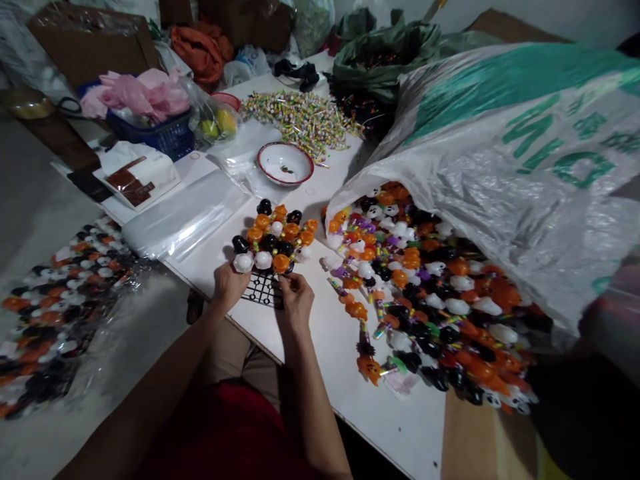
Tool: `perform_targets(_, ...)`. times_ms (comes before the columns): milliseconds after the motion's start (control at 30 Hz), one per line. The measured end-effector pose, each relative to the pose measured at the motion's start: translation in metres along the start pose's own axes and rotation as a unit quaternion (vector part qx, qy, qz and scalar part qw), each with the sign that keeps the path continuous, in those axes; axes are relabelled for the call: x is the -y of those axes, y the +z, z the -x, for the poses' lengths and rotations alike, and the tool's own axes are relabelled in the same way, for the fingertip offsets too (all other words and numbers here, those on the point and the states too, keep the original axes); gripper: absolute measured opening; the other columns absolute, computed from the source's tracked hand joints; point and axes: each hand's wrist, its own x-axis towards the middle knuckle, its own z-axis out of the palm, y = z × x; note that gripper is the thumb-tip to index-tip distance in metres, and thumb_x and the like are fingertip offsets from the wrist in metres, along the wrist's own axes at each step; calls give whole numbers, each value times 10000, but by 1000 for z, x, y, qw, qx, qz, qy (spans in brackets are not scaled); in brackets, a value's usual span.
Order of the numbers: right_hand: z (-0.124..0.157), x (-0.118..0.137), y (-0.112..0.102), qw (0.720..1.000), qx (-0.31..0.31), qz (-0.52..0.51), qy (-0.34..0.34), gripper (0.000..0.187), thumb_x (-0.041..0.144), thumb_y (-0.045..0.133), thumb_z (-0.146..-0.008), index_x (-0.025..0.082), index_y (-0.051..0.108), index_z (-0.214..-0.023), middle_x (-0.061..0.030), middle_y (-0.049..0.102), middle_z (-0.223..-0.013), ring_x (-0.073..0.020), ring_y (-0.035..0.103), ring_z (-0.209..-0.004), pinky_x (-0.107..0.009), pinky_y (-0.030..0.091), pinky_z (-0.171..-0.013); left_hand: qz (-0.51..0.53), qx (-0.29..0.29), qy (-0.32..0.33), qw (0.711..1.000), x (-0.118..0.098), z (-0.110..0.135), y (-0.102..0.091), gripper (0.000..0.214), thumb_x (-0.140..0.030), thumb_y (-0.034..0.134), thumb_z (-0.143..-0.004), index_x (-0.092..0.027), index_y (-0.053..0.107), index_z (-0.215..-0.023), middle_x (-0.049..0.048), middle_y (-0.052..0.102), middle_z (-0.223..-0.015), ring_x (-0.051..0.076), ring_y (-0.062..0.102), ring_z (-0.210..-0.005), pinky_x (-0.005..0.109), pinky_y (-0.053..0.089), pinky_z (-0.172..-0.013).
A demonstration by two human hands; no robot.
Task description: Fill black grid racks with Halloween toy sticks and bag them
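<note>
1. Left hand (227,283): fingers curled narrow, gripping the left edge of a black plastic grid rack (263,291). The rack lies flat at the near edge of the white table (320,347), directly ahead of the person.
2. Right hand (296,298): fingertips drawn together on the rack's right front, just below one orange head; held narrow, pinching the rack.
3. Far half of the rack is filled with orange, black and white round toy heads (275,237), packed touching each other. The near rows of the grid are bare.
4. Left, below table level: clear plastic packs of the same toys (55,313), lying in a heap.
5. Right of the rack: loose pile of mixed toys on striped sticks (425,293), spilling from the mouth of a large white woven sack with green print (525,147).
6. Left of the rack: flat stack of clear plastic bags (185,217).
7. Behind the rack: white enamel bowl with red rim (285,162), upright.
8. Farther: heap of striped sticks (300,120); blue basket holding pink plastic bags (165,137); dark green bag (385,53).
</note>
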Motion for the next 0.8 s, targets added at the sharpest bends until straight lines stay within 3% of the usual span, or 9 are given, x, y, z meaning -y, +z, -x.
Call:
perform_targets(133, 9, 6, 14, 961, -15, 260, -97, 329, 491, 611, -875, 187, 700, -963, -79, 707, -884, -206, 615, -777, -311, 399, -700, -6, -19, 8, 1000, 3, 0, 3, 247, -370, 648, -804, -142, 653, -710, 98, 690, -708, 180, 619, -684, 267, 405, -639)
perform_targets(233, 9, 8, 24, 920, -42, 364, -140, 303, 397, 507, -966, 169, 696, -1029, -106, 695, -921, -219, 608, -831, -324, 360, -738, 0, -13, 32, 999, 6, 5, 4, 174, -330, 642, -802, -164, 687, -830, 81, 717, -772, 183, 650, -719, 250, 442, -653)
perform_targets(300, 6, 7, 28, 910, -61, 382, -150, 300, 334, 448, -991, 170, 697, -1023, -102, 691, -916, -220, 600, -844, -327, 338, -751, 0, -10, 49, 999, 7, 9, 4, 177, -290, 631, -801, -175, 694, -920, 77, 730, -828, 188, 668, -762, 242, 459, -676)
perform_targets(400, 0, 2, 28, 919, -69, 358, -149, 328, 341, 421, -992, 186, 708, -963, -79, 695, -869, -208, 587, -799, -319, 317, -736, -11, -17, 56, 998, 7, 13, 4, 195, -244, 602, -805, -179, 696, -963, 93, 734, -858, 206, 680, -795, 256, 465, -701)
perform_targets(600, -4, -8, 26, 927, -112, 318, -166, 412, 411, 384, -972, 185, 728, -953, -82, 701, -822, -206, 569, -731, -314, 304, -698, -31, -40, 33, 998, 6, 12, 5, 170, -315, 604, -822, -169, 691, -813, 112, 711, -741, 226, 668, -705, 284, 428, -650)
perform_targets(800, -5, -8, 26, 920, -110, 338, -168, 382, 396, 401, -973, 189, 717, -919, -73, 689, -808, -201, 560, -721, -309, 288, -683, -39, -25, 41, 998, 4, 13, 2, 187, -338, 603, -837, -175, 695, -833, 104, 719, -760, 222, 668, -716, 284, 424, -666)
